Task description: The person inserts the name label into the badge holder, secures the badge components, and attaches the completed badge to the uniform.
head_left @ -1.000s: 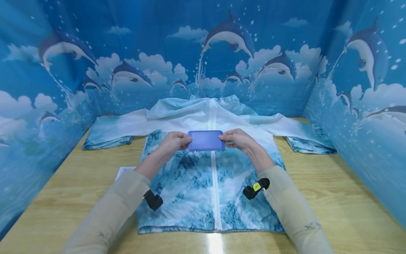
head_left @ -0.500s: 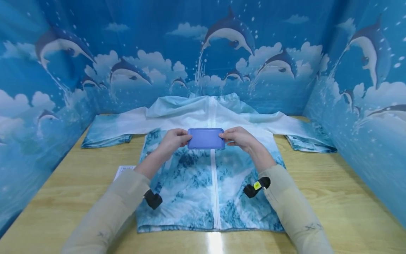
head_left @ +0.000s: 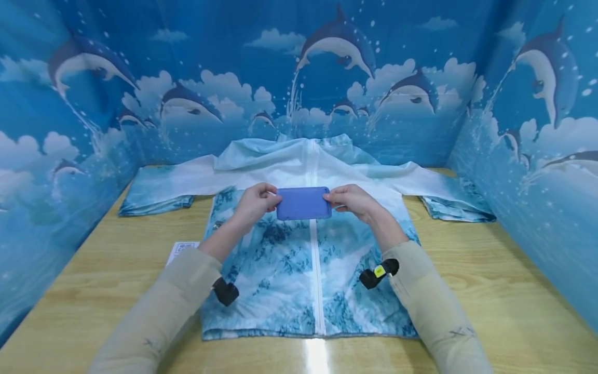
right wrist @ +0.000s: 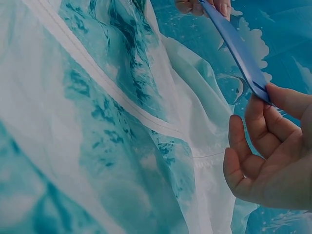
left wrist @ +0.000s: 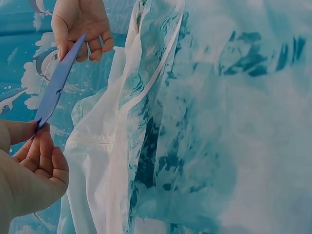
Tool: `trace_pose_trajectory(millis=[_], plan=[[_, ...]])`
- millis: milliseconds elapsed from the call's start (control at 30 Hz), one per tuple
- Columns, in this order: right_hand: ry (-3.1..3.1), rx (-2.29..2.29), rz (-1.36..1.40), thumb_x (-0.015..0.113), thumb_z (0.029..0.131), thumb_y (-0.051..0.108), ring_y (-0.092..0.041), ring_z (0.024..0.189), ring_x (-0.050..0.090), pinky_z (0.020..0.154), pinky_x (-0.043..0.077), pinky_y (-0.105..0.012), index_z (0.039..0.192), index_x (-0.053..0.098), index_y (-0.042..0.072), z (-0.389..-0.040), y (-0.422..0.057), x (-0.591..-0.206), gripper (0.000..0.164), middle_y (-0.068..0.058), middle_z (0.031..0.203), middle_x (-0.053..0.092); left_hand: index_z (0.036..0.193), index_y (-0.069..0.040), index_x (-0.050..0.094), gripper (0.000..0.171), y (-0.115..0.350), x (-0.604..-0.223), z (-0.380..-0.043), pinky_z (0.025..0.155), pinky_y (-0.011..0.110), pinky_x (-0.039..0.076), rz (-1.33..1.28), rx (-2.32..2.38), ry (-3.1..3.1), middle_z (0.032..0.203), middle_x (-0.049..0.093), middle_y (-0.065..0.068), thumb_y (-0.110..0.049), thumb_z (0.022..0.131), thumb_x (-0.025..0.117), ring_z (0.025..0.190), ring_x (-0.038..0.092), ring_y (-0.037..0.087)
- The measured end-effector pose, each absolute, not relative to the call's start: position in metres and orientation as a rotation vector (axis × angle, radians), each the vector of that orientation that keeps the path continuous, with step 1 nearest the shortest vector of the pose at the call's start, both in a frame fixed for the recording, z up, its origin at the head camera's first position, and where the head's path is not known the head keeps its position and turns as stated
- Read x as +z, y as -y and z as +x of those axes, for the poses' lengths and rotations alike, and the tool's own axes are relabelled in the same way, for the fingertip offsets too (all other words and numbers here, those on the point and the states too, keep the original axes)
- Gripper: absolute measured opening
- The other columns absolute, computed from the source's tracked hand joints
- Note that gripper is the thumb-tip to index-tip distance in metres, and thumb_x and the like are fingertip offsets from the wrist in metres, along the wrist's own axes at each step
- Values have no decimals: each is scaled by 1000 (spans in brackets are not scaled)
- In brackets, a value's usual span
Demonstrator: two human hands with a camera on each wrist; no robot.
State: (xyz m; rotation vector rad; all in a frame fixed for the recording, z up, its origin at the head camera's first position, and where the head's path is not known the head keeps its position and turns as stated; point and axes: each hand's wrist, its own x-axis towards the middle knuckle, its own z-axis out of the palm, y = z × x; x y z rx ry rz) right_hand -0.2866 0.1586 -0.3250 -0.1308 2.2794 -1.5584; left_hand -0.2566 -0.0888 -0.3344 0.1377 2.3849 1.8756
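Note:
A thin blue-violet phone case is held up lengthwise above a jacket, its broad side towards the head camera. My left hand pinches its left end between thumb and fingers. At the opposite end, my right hand pinches it the same way. The left wrist view catches the phone case nearly edge-on, with small cutouts along its side. A slight bend shows in the phone case in the right wrist view. Beneath both hands lies the teal and white zip-up jacket, front up.
The jacket's left sleeve and right sleeve are spread sideways with folded ends. A white card with a printed code lies partly behind the left forearm on the wooden table. Dolphin-print curtains enclose the back and sides.
Both hands keep their pinch on the phone case. The whole head view has shifted up slightly, and the case's tilt differs a little; otherwise little has moved.

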Motion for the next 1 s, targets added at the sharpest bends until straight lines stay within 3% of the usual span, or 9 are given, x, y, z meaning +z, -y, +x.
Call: trace_pose_trajectory(millis=[333, 567, 1000], plan=[[-2268, -1615, -71, 59, 92, 18, -23, 90, 55, 95, 37, -48, 108, 62, -5, -288, -156, -328, 28, -7, 88, 63, 110, 2, 53, 22, 88, -335, -257, 87, 49, 43, 99, 1906, -2356, 80, 55, 12, -11, 93, 56, 95, 54, 39], [-2278, -1617, 1, 57, 93, 19, -25, 97, 55, 97, 37, -46, 115, 61, -4, -287, -154, -329, 32, -9, 95, 63, 112, 2, 53, 22, 87, -336, -258, 87, 47, 44, 87, 1916, -2349, 80, 55, 11, -10, 93, 55, 85, 56, 25], [-2291, -1631, 53, 60, 92, 20, -22, 91, 55, 95, 39, -45, 113, 62, -5, -289, -151, -328, 33, -5, 86, 63, 112, 4, 51, 22, 88, -334, -259, 89, 47, 43, 101, 1957, -2299, 75, 52, 9, -7, 94, 53, 85, 56, 23]])
